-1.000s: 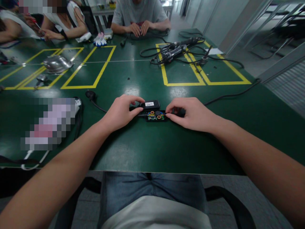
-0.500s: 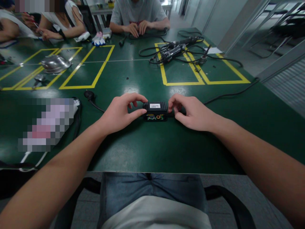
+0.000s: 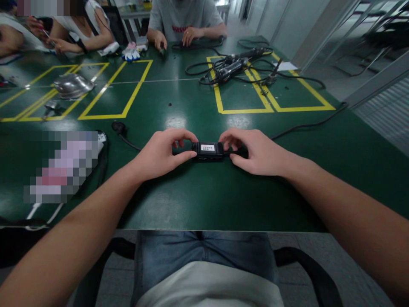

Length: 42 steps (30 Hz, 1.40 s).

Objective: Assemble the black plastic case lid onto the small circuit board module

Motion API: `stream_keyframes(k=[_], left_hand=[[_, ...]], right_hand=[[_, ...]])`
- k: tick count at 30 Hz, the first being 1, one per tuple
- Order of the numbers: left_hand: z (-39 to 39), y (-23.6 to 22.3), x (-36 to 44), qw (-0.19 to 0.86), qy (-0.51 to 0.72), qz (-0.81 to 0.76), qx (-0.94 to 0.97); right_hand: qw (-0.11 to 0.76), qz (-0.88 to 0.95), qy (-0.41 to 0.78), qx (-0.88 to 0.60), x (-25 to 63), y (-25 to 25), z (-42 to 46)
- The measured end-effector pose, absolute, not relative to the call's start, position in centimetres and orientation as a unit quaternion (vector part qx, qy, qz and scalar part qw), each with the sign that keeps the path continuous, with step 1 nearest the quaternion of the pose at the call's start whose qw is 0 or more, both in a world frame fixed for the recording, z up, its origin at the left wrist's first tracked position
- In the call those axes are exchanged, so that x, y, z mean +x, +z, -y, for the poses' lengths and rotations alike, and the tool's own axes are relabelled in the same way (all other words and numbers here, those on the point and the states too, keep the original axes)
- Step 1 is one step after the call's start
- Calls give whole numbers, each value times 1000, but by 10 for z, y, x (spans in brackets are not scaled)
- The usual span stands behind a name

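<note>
A small black plastic cable box (image 3: 208,154) with a white printed label lies on the green table in front of me. My left hand (image 3: 168,151) pinches its left end between thumb and fingers. At the opposite end, the fingertips of my right hand (image 3: 251,149) curl onto the box, the thumb lower, near the cable. The lid is down over the base, so the circuit board inside is hidden. From the left side a black cord runs to a plug (image 3: 119,127); on the right a black cable (image 3: 300,126) trails off to the table's edge.
Yellow tape (image 3: 247,111) marks rectangles on the table (image 3: 191,200). Black corded tools (image 3: 231,70) lie at back right, a metal bowl-shaped part (image 3: 73,85) at left. A blurred-out object (image 3: 64,168) rests near my left arm. Co-workers (image 3: 188,21) sit opposite.
The lid has come down onto the base, covering the circuit board that showed before. My right hand has shifted slightly left against the box. The co-worker opposite has moved their hands apart.
</note>
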<state>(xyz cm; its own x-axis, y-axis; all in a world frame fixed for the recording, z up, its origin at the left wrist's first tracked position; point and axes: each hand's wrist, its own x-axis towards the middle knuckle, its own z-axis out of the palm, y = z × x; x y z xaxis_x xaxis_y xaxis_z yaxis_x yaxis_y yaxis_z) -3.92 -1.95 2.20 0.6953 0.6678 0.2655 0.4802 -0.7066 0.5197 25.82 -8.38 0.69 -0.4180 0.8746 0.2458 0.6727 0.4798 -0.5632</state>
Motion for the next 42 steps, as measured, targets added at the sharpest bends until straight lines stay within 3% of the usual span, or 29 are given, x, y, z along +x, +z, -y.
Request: stream_keyframes(k=[31,42], left_hand=[[18,23,-40,192,191,-318,909],[17,19,-39,241,197,-290,905]], right_hand=[[271,820,176,-471,257,4,81],[278,809,212,-473,261,6,79]])
